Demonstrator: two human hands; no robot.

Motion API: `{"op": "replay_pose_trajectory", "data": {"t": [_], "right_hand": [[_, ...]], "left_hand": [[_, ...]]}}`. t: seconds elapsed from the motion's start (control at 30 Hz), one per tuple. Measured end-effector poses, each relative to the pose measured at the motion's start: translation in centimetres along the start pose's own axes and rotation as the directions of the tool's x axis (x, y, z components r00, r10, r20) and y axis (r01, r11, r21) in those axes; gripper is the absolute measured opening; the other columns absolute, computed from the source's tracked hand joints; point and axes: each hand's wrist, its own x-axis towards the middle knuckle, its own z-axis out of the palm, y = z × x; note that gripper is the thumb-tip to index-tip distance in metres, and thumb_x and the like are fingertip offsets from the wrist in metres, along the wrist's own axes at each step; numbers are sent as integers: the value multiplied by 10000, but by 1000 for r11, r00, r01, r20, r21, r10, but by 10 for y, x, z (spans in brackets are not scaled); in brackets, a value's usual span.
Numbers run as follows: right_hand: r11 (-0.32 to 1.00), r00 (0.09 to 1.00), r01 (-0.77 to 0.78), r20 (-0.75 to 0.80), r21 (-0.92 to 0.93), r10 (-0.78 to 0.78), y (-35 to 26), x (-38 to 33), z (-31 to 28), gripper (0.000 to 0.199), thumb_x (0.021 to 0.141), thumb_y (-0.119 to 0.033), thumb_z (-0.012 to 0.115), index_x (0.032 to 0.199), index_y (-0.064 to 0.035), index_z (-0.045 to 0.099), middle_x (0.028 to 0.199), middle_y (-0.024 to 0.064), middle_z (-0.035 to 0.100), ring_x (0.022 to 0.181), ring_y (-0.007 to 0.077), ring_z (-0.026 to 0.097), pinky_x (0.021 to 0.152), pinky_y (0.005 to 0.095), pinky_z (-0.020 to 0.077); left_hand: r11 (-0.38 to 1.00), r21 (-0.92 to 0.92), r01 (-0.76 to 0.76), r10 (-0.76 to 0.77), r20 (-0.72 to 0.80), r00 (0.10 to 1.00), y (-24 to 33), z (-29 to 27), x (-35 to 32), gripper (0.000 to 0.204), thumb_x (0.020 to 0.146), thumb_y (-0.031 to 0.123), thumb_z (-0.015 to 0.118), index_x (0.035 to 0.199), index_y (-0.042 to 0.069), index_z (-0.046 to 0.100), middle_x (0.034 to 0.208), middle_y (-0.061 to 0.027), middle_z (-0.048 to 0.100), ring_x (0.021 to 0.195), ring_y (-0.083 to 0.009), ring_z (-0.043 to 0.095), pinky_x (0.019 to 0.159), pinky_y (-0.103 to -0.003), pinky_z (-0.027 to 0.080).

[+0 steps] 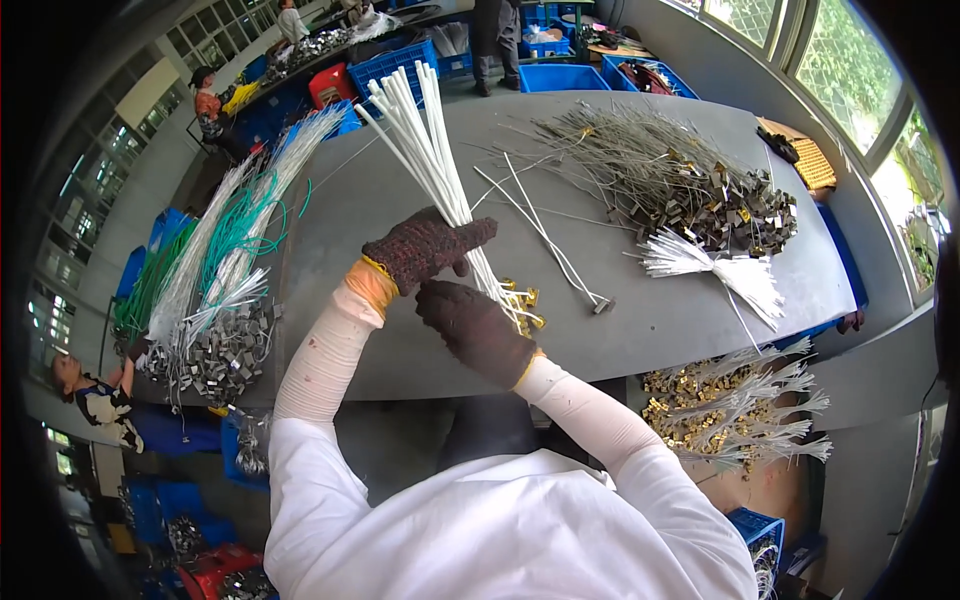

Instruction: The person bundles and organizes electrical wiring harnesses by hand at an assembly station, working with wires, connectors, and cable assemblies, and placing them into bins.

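Observation:
A bundle of white sleeved wires (430,150) fans upward over the grey table, with small gold metal clips (525,305) at its lower end. My left hand (425,245), in a dark knitted glove, is closed around the bundle's middle, the thumb lying across it. Just below, my right hand (475,330), also gloved, is beside the clip end, its fingers pressed together; anything inside them is hidden. To the right of the bundle, a few loose white wires (545,235) lie crossed, a dark clip (602,304) at one end.
On the table's right lies a heap of grey wires with dark clips (690,190), and a white wire bundle (715,265). Gold-clipped wire bundles (735,405) sit lower right. White and green wires (235,230) with silver clips fill the left side, near another person (100,400). Blue crates (563,78) stand beyond.

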Motion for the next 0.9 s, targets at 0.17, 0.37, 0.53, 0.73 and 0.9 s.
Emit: {"op": "replay_pose_trajectory", "data": {"t": [0.17,0.37,0.53,0.73,0.9], "right_hand": [[998,999,-52,0,-37,52,16,-23,-38,233,990,-81,643,1220,-55,668,1168,133,710,1028,322,709,935,398,560],[607,793,-500,44,618,608,80,1,-87,571,939,-28,668,1494,-81,542,1064,78,711,872,124,650,785,288,547],[560,762,-638,538,529,360,117,40,-80,419,991,-82,672,1402,-28,609,1086,55,706,870,109,654,714,297,570],[563,747,-660,354,497,563,104,31,-97,197,951,-179,731,1077,-29,753,876,-20,699,845,79,623,780,268,516],[626,757,-641,229,445,612,88,34,-108,212,970,-178,727,1083,-3,760,939,40,742,851,103,652,752,291,540]], "left_hand": [[445,687,-575,813,-40,581,-20,8,5,260,974,305,688,1201,184,728,1002,-110,727,778,-288,701,701,-428,573],[133,884,-449,984,-64,166,-28,28,17,199,838,189,757,1031,205,712,909,-19,688,800,-278,716,639,-414,593],[239,839,-489,954,-111,277,-28,28,18,213,904,198,729,1117,203,732,1018,-67,731,897,-315,729,786,-439,606],[613,402,-680,790,-345,508,-15,35,8,180,923,208,765,1049,83,737,980,-100,766,839,-321,740,752,-401,601],[820,373,-434,569,-454,685,-8,31,-17,279,910,296,812,1041,61,740,948,-125,750,829,-330,734,739,-419,597]]}}
